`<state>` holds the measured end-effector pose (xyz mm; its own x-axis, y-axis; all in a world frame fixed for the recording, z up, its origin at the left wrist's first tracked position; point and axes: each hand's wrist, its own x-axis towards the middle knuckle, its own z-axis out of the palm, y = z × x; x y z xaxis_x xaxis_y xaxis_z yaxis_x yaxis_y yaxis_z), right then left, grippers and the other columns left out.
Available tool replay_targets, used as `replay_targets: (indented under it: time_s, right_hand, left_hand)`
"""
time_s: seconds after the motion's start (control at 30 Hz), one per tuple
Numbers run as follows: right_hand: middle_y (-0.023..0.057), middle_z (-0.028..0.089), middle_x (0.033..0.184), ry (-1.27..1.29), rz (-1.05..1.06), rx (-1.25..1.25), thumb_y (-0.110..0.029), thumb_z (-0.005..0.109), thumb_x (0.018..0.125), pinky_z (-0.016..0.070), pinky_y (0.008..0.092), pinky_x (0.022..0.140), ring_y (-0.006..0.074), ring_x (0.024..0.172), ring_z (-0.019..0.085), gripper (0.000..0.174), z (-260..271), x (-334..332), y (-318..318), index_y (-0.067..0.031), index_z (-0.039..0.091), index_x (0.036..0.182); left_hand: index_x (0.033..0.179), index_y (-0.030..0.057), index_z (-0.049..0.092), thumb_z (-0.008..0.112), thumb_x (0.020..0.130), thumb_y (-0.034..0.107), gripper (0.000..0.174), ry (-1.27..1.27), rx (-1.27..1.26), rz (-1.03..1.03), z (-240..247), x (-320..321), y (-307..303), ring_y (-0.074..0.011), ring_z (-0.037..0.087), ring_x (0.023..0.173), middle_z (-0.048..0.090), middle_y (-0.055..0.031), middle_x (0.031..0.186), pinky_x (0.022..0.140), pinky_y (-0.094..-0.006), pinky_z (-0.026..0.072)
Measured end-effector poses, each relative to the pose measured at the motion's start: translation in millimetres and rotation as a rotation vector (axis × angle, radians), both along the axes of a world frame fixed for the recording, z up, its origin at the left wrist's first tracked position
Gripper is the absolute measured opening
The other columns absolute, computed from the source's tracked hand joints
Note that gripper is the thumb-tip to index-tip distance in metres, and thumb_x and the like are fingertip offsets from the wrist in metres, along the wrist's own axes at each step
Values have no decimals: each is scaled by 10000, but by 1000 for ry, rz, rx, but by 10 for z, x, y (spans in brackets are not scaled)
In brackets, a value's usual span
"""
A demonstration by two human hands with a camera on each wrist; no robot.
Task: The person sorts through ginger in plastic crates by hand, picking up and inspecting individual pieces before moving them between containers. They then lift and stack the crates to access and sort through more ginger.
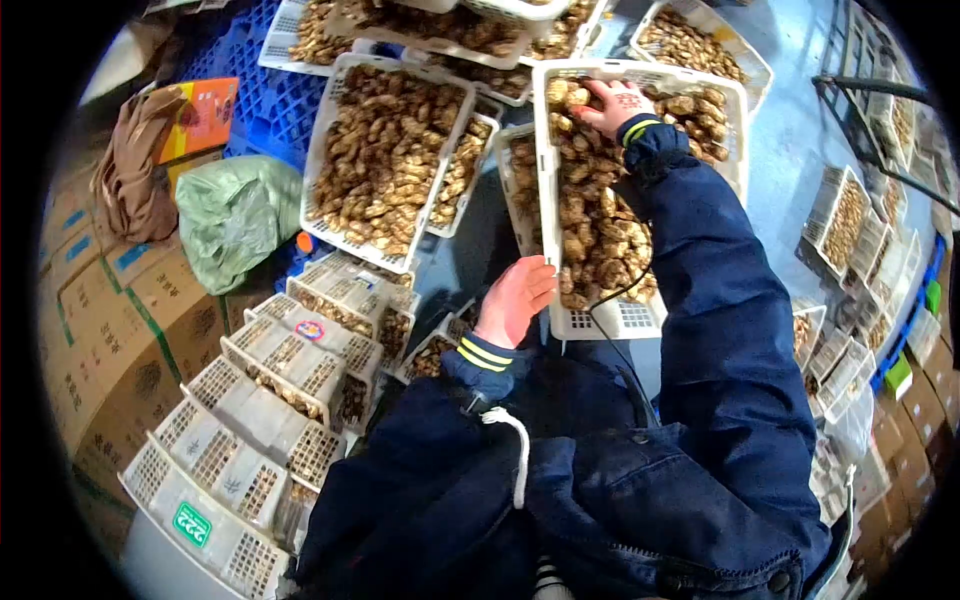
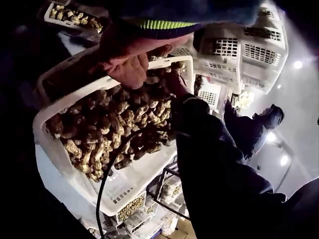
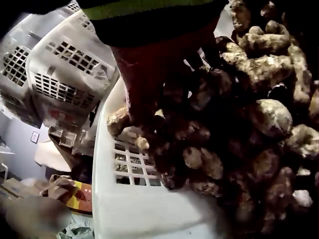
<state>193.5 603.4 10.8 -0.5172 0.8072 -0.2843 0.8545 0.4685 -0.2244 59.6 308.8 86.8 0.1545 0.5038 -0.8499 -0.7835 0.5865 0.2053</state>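
My right hand [image 1: 618, 106], in a pink glove with red print on its back, reaches into the far end of a white plastic crate [image 1: 741, 130]. Its fingers are spread over brown, knobbly mushrooms [image 1: 600, 235] heaped in there. In the right wrist view the mushrooms [image 3: 271, 117] lie close around that hand [image 3: 144, 74], whose fingertips are lost in shadow. My left hand [image 1: 512, 300] is at the near left side of the same crate, its fingers fairly straight. Seen from the left wrist, the left hand [image 2: 127, 62] rests its fingers on the crate's rim [image 2: 75, 97].
Another white crate [image 1: 468, 105] full of mushrooms stands to the left, with more crates behind. Nested crates [image 1: 270, 390] stand at the lower left, near cardboard boxes [image 1: 130, 350] and a green bag [image 1: 235, 215]. A black cable [image 1: 615, 345] hangs over the worked crate.
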Motion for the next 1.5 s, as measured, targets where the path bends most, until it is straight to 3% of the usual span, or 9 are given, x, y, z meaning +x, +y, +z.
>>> replay_targets:
  time_s: [0.3,0.47,0.6,0.7,0.8,1.0,1.13,1.4,1.5]
  right_hand:
    - [200,578,1036,-75,60,-673,-557,519,761,432,395,822,302,974,557,625,174,106,-119,-131,475,1216]
    - [133,527,1020,-305,589,-368,-494,586,709,424,435,820,319,1011,468,467,579,313,-970,-197,578,1069]
    - [86,534,1045,-14,339,-601,-430,579,741,443,391,809,277,963,517,390,678,756,-1081,-203,581,1058]
    - [100,569,900,201,115,166,-276,603,731,452,382,763,278,912,531,274,462,995,-481,-120,583,955]
    - [103,527,1076,-97,-16,376,-363,594,755,406,393,870,299,1014,478,449,145,1218,182,-133,524,1134]
    - [145,457,1254,-461,-192,-203,-541,470,809,353,413,960,293,1174,422,613,276,867,285,-140,418,1269]
    - [142,507,1209,-524,-140,-137,-553,452,817,395,390,931,268,1107,493,626,49,897,131,-154,383,1294]
    - [166,568,1090,-111,55,-479,-547,471,806,445,394,814,299,995,554,578,406,870,-1327,-204,414,1268]
    - [158,609,984,188,-162,-591,-460,520,798,467,371,774,313,907,588,464,503,1065,-1370,-203,511,1184]
  left_hand:
    - [1193,24,440,497,867,371,480,-40,79,135,44,-129,-3,-240,490,1035,510,-129,1140,923,-372,368]
    - [1208,30,424,504,864,353,478,-51,9,139,-7,-137,19,-229,490,1034,505,-129,1154,914,-356,377]
    - [1221,33,421,486,872,351,477,-27,-24,100,-58,-118,30,-222,486,1048,499,-123,1168,914,-344,370]
    - [1232,14,407,459,886,365,495,-47,11,73,-13,-106,48,-235,467,1078,477,-129,1195,929,-349,355]
    - [1243,8,389,453,889,367,509,-21,-24,41,12,-78,66,-243,458,1096,463,-143,1216,940,-353,347]
    - [1257,6,365,437,893,383,529,25,-40,27,60,-105,115,-251,446,1119,437,-161,1253,947,-354,339]
    - [1238,23,387,426,900,377,491,-41,15,72,-13,-156,33,-241,477,1076,475,-134,1217,917,-347,364]
    - [1223,25,414,443,896,365,472,-36,-42,71,16,-145,77,-232,489,1046,493,-122,1186,904,-348,374]
    - [1226,21,410,436,900,356,468,3,-87,37,22,-119,133,-228,489,1048,497,-118,1178,907,-343,375]
